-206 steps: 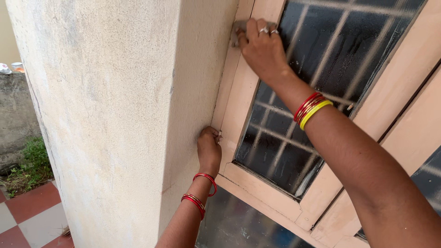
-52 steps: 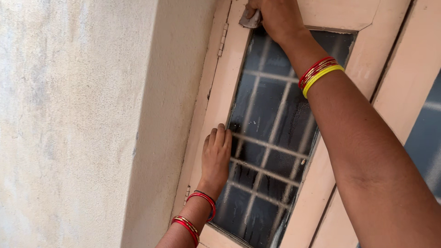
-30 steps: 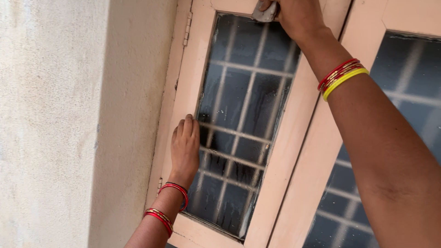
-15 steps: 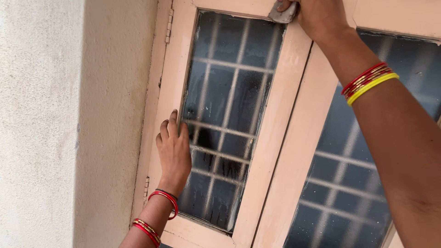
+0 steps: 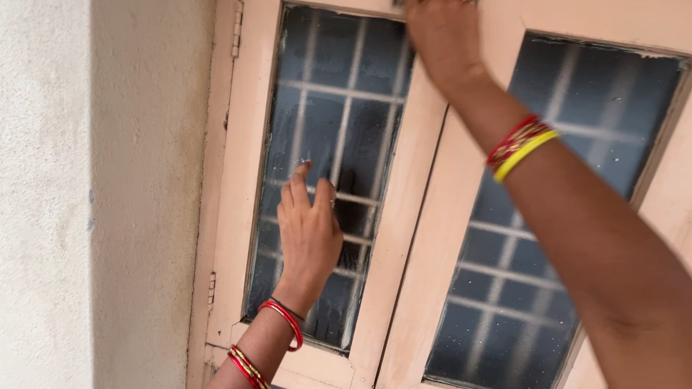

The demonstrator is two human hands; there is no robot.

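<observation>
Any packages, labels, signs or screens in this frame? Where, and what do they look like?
None in view: only the pale peach window frame with dark grilled glass, the plaster wall, and two bare hands, left hand against the glass, right hand at the frame's top.

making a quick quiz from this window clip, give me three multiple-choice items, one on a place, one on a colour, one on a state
1. Where is the left hand?
A. on the wall
B. over the left pane
C. on the right pane

2. What colour is the bangle nearest the right elbow?
A. yellow
B. green
C. blue

3. How is the left hand held?
A. in a fist
B. wrapped round a cloth
C. open, fingers up

Answers:
1 B, the hand lies over the left pane, apart from the wall.
2 A, the yellow bangle sits behind the red ones on the right arm.
3 C, its fingers point upward, nothing in it.
</observation>
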